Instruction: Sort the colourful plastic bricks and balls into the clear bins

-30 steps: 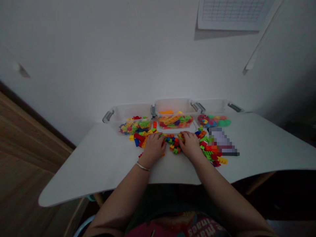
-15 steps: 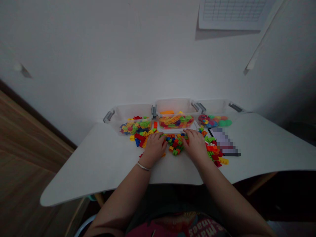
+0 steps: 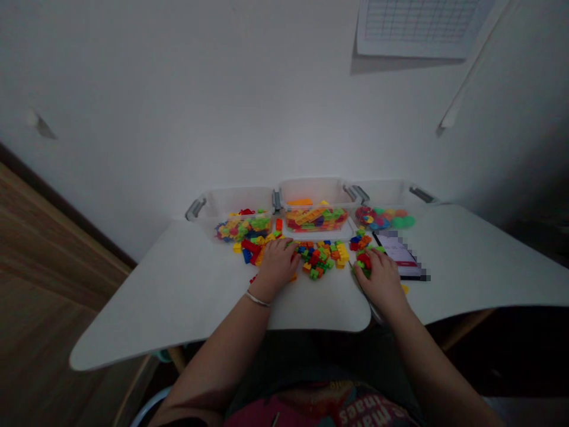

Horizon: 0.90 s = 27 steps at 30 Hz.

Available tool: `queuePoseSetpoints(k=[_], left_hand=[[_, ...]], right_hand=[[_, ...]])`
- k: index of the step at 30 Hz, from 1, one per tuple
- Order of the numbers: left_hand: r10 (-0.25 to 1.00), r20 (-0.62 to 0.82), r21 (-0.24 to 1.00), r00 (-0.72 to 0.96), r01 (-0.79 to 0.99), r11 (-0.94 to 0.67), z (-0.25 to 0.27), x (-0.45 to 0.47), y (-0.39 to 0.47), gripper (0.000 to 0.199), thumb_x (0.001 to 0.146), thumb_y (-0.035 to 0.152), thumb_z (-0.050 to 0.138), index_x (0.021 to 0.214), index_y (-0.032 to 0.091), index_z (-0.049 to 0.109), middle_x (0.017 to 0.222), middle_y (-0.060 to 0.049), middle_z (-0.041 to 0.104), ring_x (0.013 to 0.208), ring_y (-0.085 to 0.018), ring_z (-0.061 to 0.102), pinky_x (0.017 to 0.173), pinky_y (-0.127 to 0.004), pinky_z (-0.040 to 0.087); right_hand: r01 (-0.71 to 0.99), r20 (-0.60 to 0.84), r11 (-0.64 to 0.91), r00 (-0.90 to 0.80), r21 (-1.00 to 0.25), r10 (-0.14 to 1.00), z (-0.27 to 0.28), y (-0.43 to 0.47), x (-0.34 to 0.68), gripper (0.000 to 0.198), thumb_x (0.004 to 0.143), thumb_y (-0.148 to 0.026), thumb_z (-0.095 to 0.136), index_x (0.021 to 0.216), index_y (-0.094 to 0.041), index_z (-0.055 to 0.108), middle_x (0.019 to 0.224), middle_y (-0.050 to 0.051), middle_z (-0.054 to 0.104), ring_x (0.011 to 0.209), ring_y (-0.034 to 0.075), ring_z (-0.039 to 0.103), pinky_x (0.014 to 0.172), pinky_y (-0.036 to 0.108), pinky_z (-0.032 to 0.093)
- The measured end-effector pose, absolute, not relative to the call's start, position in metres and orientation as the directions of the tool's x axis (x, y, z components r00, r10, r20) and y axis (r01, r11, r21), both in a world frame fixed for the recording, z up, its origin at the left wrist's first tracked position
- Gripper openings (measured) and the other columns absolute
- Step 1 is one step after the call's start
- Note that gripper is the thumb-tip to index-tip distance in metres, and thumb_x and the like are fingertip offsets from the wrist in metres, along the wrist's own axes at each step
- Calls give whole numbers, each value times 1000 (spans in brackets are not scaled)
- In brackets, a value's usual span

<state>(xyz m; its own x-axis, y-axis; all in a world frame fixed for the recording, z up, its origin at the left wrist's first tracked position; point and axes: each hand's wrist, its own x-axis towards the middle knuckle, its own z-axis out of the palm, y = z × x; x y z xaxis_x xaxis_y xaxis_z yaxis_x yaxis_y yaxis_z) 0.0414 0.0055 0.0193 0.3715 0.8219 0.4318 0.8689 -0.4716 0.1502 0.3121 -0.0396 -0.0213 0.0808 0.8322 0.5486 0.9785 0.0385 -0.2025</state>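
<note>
— What's on the bench (image 3: 186, 284) rn?

— I see loose toy bricks (image 3: 320, 256) heaped in the middle, w/ more spread to either side. Three clear tubs along the wall: left tub (image 3: 231, 204) w/ mixed bricks, middle tub (image 3: 313, 193) w/ orange, yellow & green pieces, right tub (image 3: 391, 193) w/ round coloured bits.

— Hands?

— Left hand (image 3: 278, 264) is palm down, fingers lightly curled, resting on the bricks at the left edge of the middle heap. I can't tell if it's pinching any one brick; nothing visibly lifted. There's a thin bracelet (image 3: 256, 299) on that wrist.

— And the right?

— Right hand (image 3: 383, 279) is palm down over the right-side brick cluster (image 3: 363, 261), near the bench's front edge. Fingers spread a bit, tips touching red & green bricks. Again I can't tell whether it grips one; looks flat rather than closed.

— Anything beside it?

— A phone (image 3: 402, 255), screen blurred, lies just beside the right hand, touching or nearly so, btwn it & the right tub. The two hands are well apart, w/ the middle heap between them.
</note>
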Motion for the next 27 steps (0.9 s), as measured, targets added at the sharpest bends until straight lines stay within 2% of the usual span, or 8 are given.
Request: queuePoseSetpoints(k=[5,9,21,27], left_hand=[[821,430,148,376,868,-474,21,38,4,30,92,31,51,117,19,64,125,-10,62,116,-26,54,103,-44,41],[823,420,142,382,868,-476,22,39,3,30,92,31,51,117,19,63,126,-9,61,117,-25,53,104,-43,40],[819,416,140,396,861,-488,21,47,9,31,91,29,52,119,19,62,126,-9,61,116,-26,53,103,-44,42],[821,414,161,394,856,-492,20,46,11,30,91,30,54,118,20,63,125,-9,61,117,-25,53,104,-44,41]], right_hand=[[963,516,111,33,-246,856,-22,-10,306,42,84,-36,52,117,-12,61,116,16,65,110,31,56,99,46,41],[956,473,163,-30,-245,881,-18,7,304,43,82,-38,54,116,-12,63,116,16,65,111,31,55,99,45,41],[944,474,257,-132,-209,870,-12,11,311,50,80,-43,62,124,-18,61,128,13,60,117,32,52,99,49,41],[892,527,283,-61,-352,848,-10,15,312,47,76,-44,66,115,-18,62,117,12,66,111,31,56,97,48,42]])
